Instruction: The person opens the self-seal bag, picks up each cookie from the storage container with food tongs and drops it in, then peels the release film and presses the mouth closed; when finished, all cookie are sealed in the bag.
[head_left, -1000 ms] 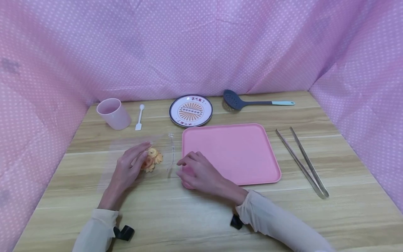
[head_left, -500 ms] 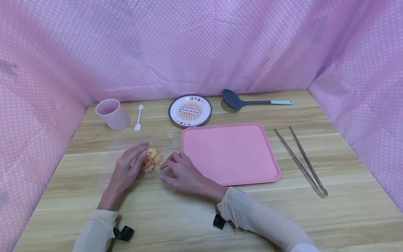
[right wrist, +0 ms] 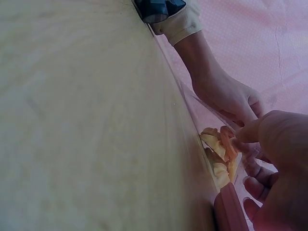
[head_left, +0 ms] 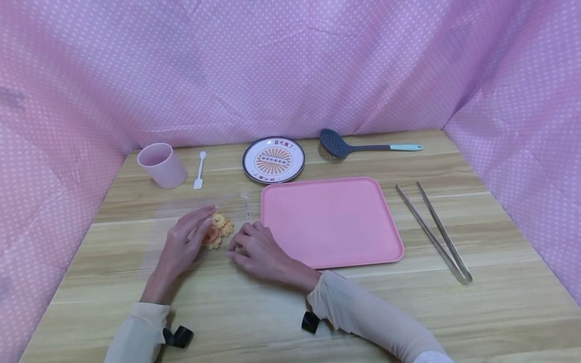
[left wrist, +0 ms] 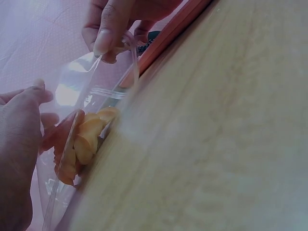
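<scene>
Opening of a clear plastic bag (head_left: 199, 227), lying flat on the counter (head_left: 281, 312) left of centre in the head view, just beside the pink tray (head_left: 331, 222). Orange-yellow snack pieces (head_left: 218, 229) inside it, near the bag's right end. Left hand (head_left: 183, 247) laid over the bag, fingers straight, pressing it down beside the snacks. Right hand (head_left: 254, 252) at the bag's right edge, fingers (left wrist: 107, 33) curled and pinching the sealed strip, as seen at upper left of the left wrist view. Judged step: getting the mouth of the bag apart. Next move likely calls for a firm pin from the left and a steady pull on the strip, without spilling the pieces.
</scene>
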`<state>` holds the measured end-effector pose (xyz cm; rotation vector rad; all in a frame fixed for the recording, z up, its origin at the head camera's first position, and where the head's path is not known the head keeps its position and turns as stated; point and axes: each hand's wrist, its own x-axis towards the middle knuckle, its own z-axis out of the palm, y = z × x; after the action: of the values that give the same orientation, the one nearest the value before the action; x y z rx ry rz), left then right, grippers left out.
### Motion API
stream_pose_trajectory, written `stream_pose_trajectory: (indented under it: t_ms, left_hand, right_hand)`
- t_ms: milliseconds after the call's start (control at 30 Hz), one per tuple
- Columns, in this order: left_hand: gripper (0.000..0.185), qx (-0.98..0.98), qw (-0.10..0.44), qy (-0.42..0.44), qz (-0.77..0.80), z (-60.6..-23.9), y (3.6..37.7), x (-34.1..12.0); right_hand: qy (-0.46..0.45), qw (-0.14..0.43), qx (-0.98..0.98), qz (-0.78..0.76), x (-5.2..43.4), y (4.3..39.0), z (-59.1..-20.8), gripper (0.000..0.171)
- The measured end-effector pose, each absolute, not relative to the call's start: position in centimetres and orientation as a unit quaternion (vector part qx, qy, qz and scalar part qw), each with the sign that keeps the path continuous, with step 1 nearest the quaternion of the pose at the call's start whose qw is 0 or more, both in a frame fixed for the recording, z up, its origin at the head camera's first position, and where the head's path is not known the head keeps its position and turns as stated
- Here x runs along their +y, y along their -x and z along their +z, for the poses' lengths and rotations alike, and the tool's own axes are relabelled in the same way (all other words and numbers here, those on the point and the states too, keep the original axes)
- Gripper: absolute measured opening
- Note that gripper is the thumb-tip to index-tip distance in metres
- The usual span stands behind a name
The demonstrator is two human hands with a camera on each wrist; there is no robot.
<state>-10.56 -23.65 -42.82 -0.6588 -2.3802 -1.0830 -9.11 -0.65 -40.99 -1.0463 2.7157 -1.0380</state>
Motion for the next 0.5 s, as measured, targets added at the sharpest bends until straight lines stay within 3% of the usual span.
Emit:
stream_pose_trajectory:
  t_ms: [200, 500]
  left_hand:
    - [0.031, -0.888, 0.165, 0.197, -0.38, -41.9, 10.7, -23.8]
    - [0.05, -0.93, -0.022, 0.161, -0.33, -37.5, 14.0, -22.9]
  right_hand:
    - [0.335, 0.024, 0.88, -0.336, -0.6, 9.0, -40.9, 0.01]
    - [0.331, 0.025, 0.881, -0.337, -0.6, 8.9, -40.9, 0.01]
